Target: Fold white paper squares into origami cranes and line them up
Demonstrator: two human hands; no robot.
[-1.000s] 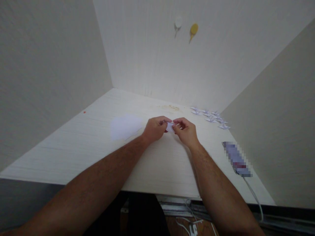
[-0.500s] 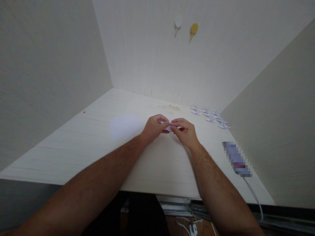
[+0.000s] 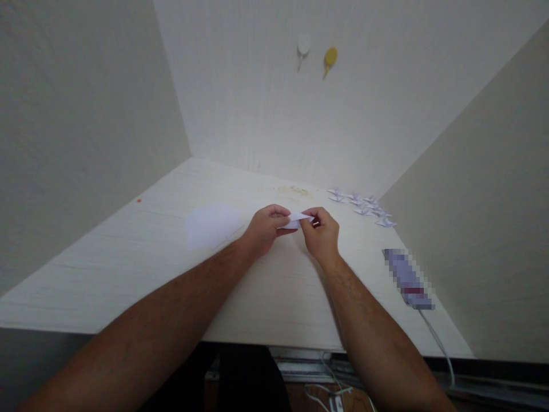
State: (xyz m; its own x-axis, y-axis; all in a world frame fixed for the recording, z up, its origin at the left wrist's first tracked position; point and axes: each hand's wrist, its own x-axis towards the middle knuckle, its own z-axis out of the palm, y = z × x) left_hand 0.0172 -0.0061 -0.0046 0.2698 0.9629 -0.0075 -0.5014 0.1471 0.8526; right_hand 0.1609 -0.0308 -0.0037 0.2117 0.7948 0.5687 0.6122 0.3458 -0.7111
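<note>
A small folded piece of white paper [image 3: 295, 220] is held between my two hands, over the middle of the table. My left hand [image 3: 266, 228] pinches its left side, thumb on the near face. On the right, my right hand [image 3: 322, 230] has thumb and fingers closed on the paper's pointed end. Parts of the paper are hidden behind my fingers. To the left of my left hand, white paper sheets [image 3: 211, 225] lie flat on the table. Several small folded paper figures [image 3: 364, 207] with pointed ends sit at the back right.
The white table [image 3: 128, 269] is enclosed by pale walls. A blurred-out phone [image 3: 408, 279] with a white cable [image 3: 440, 343] lies near the right edge. One white hook [image 3: 304, 44] and one yellow hook [image 3: 330, 56] are on the back wall. Below are cables and a power strip [image 3: 337, 402].
The fingertips of my hands have moved apart, and more of the folded paper shows between them. My right fingers have shifted to its pointed end. The camera view has shifted slightly.
</note>
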